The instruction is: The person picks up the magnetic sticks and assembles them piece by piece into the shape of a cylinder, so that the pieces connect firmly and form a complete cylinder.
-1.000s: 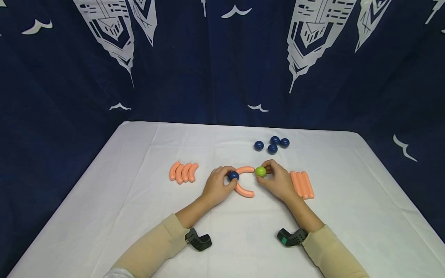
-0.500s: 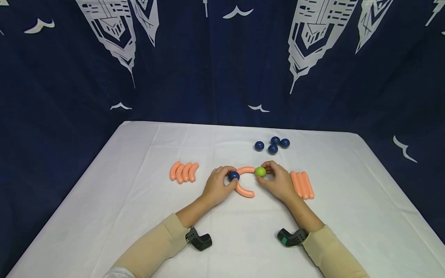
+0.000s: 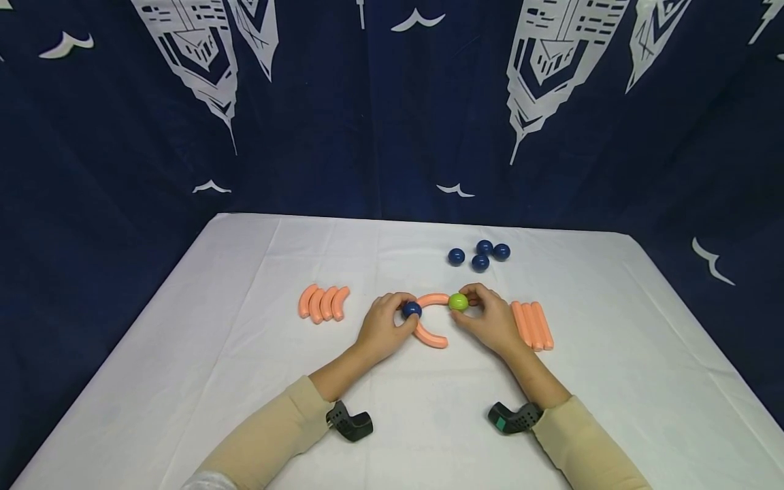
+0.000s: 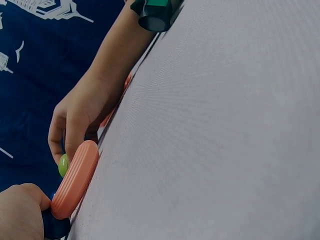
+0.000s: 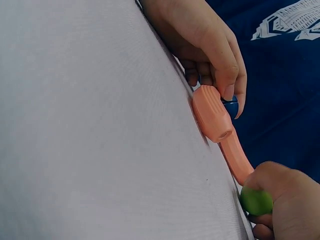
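In the head view my left hand (image 3: 382,328) pinches a dark blue ball (image 3: 412,309) between thumb and fingers. Two curved orange tubes run rightward from that ball, an upper one (image 3: 433,299) and a lower one (image 3: 432,339). My right hand (image 3: 490,318) pinches a lime green ball (image 3: 457,302) against the upper tube's right end. Whether the ball is seated in that end is hidden. The lower tube's right end is free; in the right wrist view this nearer tube (image 5: 212,114) shows a small hole in its end.
Several curved orange tubes (image 3: 324,304) lie side by side at the left. Straight orange tubes (image 3: 533,327) lie beside my right wrist. Several blue balls (image 3: 480,263) sit toward the back of the white-covered table (image 3: 245,381). A dark blue printed cloth (image 3: 367,136) hangs behind.
My right hand has shifted slightly left, bringing the green ball from just off the upper tube's end to touching it. My left hand has kept its hold on the blue ball.
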The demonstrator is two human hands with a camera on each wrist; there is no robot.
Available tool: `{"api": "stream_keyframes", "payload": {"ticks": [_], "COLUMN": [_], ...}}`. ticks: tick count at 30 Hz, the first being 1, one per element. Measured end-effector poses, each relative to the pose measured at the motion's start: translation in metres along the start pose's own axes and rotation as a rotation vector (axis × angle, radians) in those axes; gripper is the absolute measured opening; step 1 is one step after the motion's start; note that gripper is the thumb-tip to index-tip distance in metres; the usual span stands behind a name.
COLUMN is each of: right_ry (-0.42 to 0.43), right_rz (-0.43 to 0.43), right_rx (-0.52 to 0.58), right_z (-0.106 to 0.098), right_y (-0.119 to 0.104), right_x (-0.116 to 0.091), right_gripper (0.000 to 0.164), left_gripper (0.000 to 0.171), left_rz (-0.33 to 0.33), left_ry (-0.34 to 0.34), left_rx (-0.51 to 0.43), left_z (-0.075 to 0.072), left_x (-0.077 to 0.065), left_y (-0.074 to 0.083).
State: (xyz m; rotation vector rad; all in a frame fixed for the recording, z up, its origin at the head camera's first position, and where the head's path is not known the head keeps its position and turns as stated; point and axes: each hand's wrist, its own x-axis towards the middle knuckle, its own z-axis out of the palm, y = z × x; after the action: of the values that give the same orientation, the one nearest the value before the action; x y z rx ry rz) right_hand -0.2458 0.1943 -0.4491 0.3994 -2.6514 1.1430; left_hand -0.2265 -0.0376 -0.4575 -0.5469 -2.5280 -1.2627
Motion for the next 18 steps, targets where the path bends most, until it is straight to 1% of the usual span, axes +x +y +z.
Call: {"api": "stream_keyframes", "payload": {"ticks": [5, 13, 18], "right_ry": [0.016, 0.029, 0.032], "right_rz": [-0.020, -0.040, -0.041], "right_rx": [0.022, 0.048, 0.048], "right_z": [-0.0005, 0.0013, 0.0015], "right_y": [-0.0002, 0.0023, 0.0031], "right_x": [0.0014, 0.0020, 0.0003], "right_gripper": [0.036, 0.031, 0.030], "left_gripper": [0.025, 0.023, 0.029], "left_rz": [-0.012, -0.026, 0.001], "left_ry": [0.000, 0.037, 0.027], "left_rx": [-0.004, 0.005, 0.037], "left_z": [-0.0001, -0.0007, 0.0002], "left_x": [0.0014, 0.0000, -0.0006], "left_y": [0.0009, 0.0007, 0.0001]}}
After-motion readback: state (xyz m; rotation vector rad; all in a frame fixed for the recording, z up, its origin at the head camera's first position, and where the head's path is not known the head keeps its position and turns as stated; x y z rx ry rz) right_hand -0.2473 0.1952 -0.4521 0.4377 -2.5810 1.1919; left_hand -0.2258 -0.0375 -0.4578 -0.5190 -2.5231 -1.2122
